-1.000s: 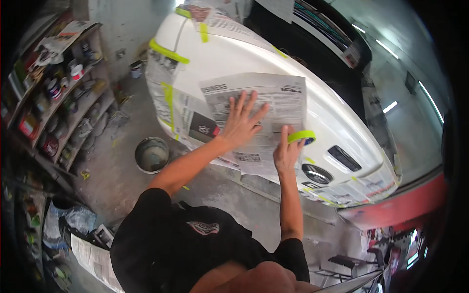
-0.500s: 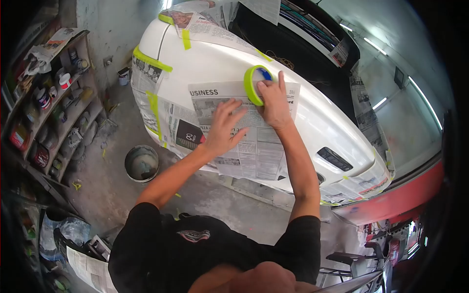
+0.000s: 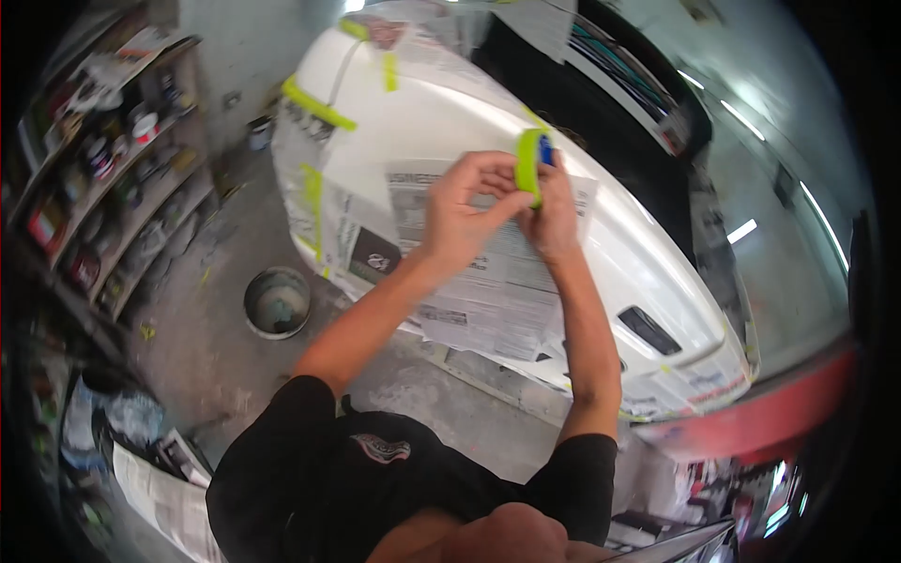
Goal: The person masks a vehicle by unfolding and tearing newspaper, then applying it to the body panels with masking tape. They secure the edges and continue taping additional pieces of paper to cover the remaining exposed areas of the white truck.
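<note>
My right hand [image 3: 551, 211] holds a roll of yellow-green tape [image 3: 528, 169] with a blue inner ring, above the white car panel [image 3: 624, 251]. The fingers of my left hand [image 3: 466, 208] are bent, and its thumb and fingertips meet the left side of the roll. Under both hands a newspaper sheet [image 3: 497, 314] lies on the panel, partly hidden by my forearms. More newspaper is fixed along the panel's left end with strips of yellow-green tape [image 3: 313, 202].
Shelves [image 3: 122, 197] with cans and jars stand at the left. A bucket [image 3: 278, 302] sits on the floor beside the car. At the right is a red panel [image 3: 751, 418]. The dark opening [image 3: 563, 113] of the car lies beyond the white panel.
My left hand has lifted from the newspaper and moved right to the tape roll. The roll, still in my right hand, now appears more edge-on. The whole view has shifted slightly.
</note>
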### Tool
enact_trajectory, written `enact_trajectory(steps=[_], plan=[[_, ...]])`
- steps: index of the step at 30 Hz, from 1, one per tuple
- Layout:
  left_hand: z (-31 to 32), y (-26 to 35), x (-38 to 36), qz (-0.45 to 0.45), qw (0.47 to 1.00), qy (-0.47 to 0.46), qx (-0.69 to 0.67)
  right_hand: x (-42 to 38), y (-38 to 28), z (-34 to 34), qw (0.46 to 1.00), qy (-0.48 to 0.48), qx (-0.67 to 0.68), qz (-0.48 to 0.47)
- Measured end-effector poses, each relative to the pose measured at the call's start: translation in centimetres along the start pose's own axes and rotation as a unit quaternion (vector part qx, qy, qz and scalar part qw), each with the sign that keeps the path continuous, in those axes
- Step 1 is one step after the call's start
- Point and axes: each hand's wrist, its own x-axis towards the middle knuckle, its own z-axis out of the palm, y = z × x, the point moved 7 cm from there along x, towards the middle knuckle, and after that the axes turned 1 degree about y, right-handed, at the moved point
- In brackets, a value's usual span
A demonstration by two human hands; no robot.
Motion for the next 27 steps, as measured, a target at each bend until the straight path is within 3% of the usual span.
enact_trajectory(steps=[2, 8, 12, 15, 17, 21, 27], plan=[[-0.5, 0.2, -0.3, 0.031, 0.998, -0.006, 0.058, 0.7, -0.7, 0.3, 0.995, -0.079, -0.063, 0.019], [-1.7, 1.1, -0.8, 0.053, 0.992, 0.008, 0.113, 0.6, -1.6, 0.7, 0.984, -0.143, -0.103, 0.026], [-1.8, 0.7, -0.6, 0.096, 0.987, -0.024, 0.129, 0.3, -1.4, 0.6, 0.987, -0.12, -0.105, 0.018], [-2.1, 0.0, -1.0, 0.017, 0.999, 0.031, 0.033, 0.5, -1.3, 0.7, 0.986, -0.123, -0.109, 0.015], [-2.3, 0.7, -0.9, 0.043, 0.996, 0.025, 0.077, 0.7, -1.3, 1.0, 0.979, -0.157, -0.126, 0.027], [-2.6, 1.1, 0.0, 0.061, 0.991, -0.037, 0.113, 0.7, -1.9, 0.4, 0.988, -0.103, -0.118, -0.013], [-2.1, 1.1, 1.2, 0.135, 0.954, -0.117, 0.243, 0.8, -2.2, 0.5, 0.984, -0.099, -0.147, -0.024]])
